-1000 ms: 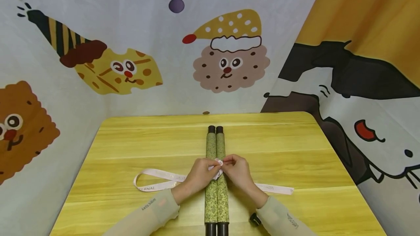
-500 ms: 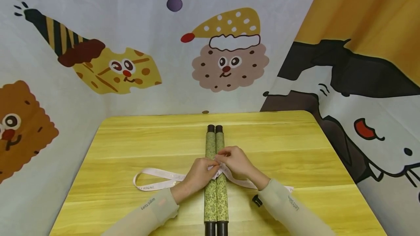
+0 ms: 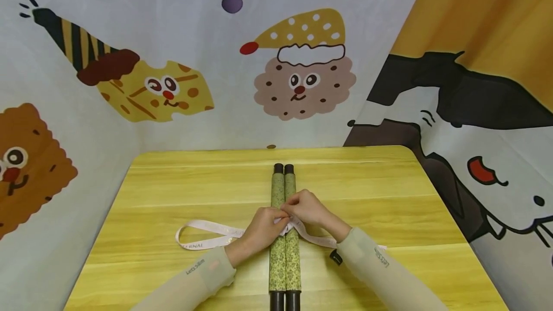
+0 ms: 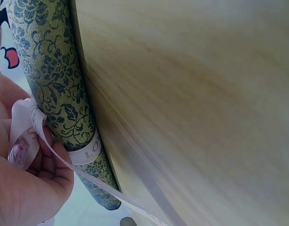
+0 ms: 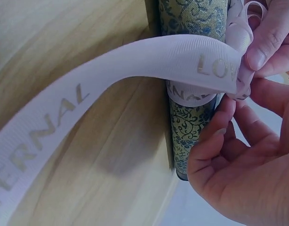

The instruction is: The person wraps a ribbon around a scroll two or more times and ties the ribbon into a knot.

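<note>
Two scroll-like rolls in green floral fabric with dark end knobs lie side by side, the left roll [image 3: 277,263] touching the right roll [image 3: 293,263]. A pale pink ribbon [image 5: 135,59] with gold lettering wraps around them and bunches at the top. My left hand [image 3: 262,228] pinches the bunched ribbon, a loop of it showing between the fingers in the left wrist view. Just beyond, my right hand [image 3: 308,209] pinches the ribbon near the bunch, and a tail droops from there to the right. The fingers partly hide the knot area.
A long ribbon loop [image 3: 211,226] lies on the wooden table [image 3: 173,186] to the left. A small black object [image 3: 335,257] sits beside the right sleeve. Behind the table hangs a cartoon-printed cloth [image 3: 242,104].
My right hand has moved away from me, slightly left over the rolls, lifting the ribbon's right tail partly off the table. My left hand keeps its place on the bunch.
</note>
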Available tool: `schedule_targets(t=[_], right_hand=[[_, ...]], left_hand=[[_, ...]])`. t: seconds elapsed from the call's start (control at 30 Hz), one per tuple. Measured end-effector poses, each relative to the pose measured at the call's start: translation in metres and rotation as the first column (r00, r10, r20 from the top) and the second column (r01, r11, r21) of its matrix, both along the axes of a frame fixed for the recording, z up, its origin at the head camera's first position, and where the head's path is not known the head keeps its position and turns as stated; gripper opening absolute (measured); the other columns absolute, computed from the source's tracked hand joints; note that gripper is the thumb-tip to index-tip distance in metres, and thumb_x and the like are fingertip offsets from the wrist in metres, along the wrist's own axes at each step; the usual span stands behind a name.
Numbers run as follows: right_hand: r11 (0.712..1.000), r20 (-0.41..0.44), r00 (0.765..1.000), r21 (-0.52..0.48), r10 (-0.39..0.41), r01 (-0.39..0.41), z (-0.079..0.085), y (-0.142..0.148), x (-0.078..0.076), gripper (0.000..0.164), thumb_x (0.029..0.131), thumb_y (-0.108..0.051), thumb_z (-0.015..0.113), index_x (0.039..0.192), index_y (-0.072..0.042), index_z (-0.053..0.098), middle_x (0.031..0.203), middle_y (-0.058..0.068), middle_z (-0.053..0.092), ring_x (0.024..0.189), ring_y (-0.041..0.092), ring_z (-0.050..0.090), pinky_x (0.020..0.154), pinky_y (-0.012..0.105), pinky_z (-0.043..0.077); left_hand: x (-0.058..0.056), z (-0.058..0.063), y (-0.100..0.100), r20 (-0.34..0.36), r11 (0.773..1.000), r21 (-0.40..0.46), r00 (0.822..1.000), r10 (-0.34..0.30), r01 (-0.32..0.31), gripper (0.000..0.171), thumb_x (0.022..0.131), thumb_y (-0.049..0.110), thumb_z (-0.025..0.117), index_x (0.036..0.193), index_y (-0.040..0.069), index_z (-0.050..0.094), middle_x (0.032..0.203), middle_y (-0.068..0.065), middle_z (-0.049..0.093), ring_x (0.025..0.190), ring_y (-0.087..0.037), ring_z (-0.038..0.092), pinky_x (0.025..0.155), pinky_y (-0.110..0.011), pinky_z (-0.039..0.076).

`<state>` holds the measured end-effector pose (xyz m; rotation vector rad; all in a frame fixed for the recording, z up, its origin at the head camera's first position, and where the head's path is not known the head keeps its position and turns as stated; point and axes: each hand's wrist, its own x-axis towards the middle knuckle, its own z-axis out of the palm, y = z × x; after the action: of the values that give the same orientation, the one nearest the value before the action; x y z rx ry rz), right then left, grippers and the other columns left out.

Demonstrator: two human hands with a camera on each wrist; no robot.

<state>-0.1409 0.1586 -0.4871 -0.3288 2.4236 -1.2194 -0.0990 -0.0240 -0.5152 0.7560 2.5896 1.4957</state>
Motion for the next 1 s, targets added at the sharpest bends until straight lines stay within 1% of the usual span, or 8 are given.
schedule_targets(t=[0.17,0.33,0.5,0.6,0.73,0.8,0.9,1.0], right_hand=[[1.000,-0.011,1.000,0.008,0.022,-0.022,0.003,0.001,-0.001,0.020,0.103,-0.016,0.066,0.091,-0.010,0.082,0.076,-0.001,0.073,0.054,0.009,0.048,0.052,0.023,0.039],[1.000,-0.036,0.999,-0.001,0.013,-0.013,0.003,0.002,-0.004,0.019,0.103,-0.013,0.066,0.096,-0.007,0.081,0.077,-0.001,0.072,0.051,0.007,0.044,0.049,0.021,0.035],[0.999,-0.081,0.997,-0.040,-0.021,0.018,0.007,0.004,-0.005,0.018,0.103,-0.011,0.066,0.094,-0.005,0.081,0.082,0.002,0.074,0.064,0.012,0.057,0.058,0.025,0.046],[0.995,-0.096,0.992,-0.077,-0.078,0.071,0.010,0.007,-0.005,0.015,0.102,-0.010,0.068,0.097,-0.004,0.081,0.090,0.004,0.076,0.078,0.015,0.065,0.069,0.029,0.054],[0.984,-0.103,0.984,-0.117,-0.146,0.134,0.013,0.012,-0.005,0.012,0.100,-0.007,0.070,0.105,-0.001,0.079,0.100,0.007,0.077,0.091,0.023,0.070,0.077,0.033,0.058],[0.980,-0.103,0.981,-0.132,-0.165,0.151,0.013,0.016,-0.005,0.013,0.100,-0.005,0.070,0.107,0.001,0.079,0.100,0.009,0.077,0.091,0.028,0.071,0.075,0.033,0.059],[0.974,-0.099,0.977,-0.145,-0.187,0.171,0.013,0.022,-0.006,0.014,0.099,-0.002,0.070,0.109,0.002,0.078,0.100,0.010,0.077,0.089,0.030,0.072,0.073,0.033,0.060],[0.971,-0.102,0.974,-0.151,-0.200,0.184,0.014,0.028,-0.006,0.016,0.098,0.000,0.070,0.111,0.003,0.078,0.101,0.012,0.077,0.089,0.028,0.072,0.076,0.040,0.061]], left_hand=[[0.001,0.002,-0.001,0.022,1.000,0.012,1.000,-0.005,0.004,0.013,0.099,0.003,0.070,0.104,0.001,0.081,0.098,-0.010,0.078,0.071,-0.003,0.060,0.068,-0.022,0.055],[0.001,0.001,-0.001,0.027,1.000,0.013,1.000,0.012,-0.012,0.014,0.100,0.005,0.069,0.108,0.002,0.081,0.103,-0.011,0.078,0.079,-0.008,0.068,0.074,-0.024,0.058],[0.002,0.001,-0.003,0.012,0.999,0.006,0.999,0.053,-0.053,0.015,0.102,0.008,0.068,0.109,0.003,0.080,0.109,-0.011,0.078,0.099,-0.021,0.074,0.090,-0.036,0.060],[0.002,0.003,-0.007,0.026,0.996,0.020,0.996,0.083,-0.084,0.016,0.102,0.009,0.068,0.113,0.003,0.078,0.112,-0.011,0.077,0.103,-0.023,0.073,0.094,-0.041,0.058],[0.002,0.007,-0.016,0.082,0.993,0.050,0.991,0.104,-0.108,0.021,0.100,0.009,0.072,0.119,0.001,0.075,0.100,-0.004,0.073,0.084,-0.016,0.065,0.081,-0.035,0.057],[0.002,0.009,-0.020,0.119,0.992,0.075,0.989,0.093,-0.102,0.025,0.098,0.008,0.074,0.121,0.000,0.074,0.093,0.000,0.068,0.079,-0.012,0.058,0.076,-0.031,0.054],[0.002,0.012,-0.027,0.152,0.990,0.112,0.986,0.068,-0.086,0.028,0.095,0.002,0.076,0.122,-0.002,0.073,0.092,-0.001,0.066,0.083,-0.011,0.058,0.076,-0.027,0.054],[0.002,0.015,-0.034,0.170,0.987,0.140,0.984,0.055,-0.080,0.029,0.093,-0.003,0.075,0.122,-0.003,0.074,0.096,-0.004,0.070,0.085,-0.013,0.061,0.074,-0.026,0.056]])
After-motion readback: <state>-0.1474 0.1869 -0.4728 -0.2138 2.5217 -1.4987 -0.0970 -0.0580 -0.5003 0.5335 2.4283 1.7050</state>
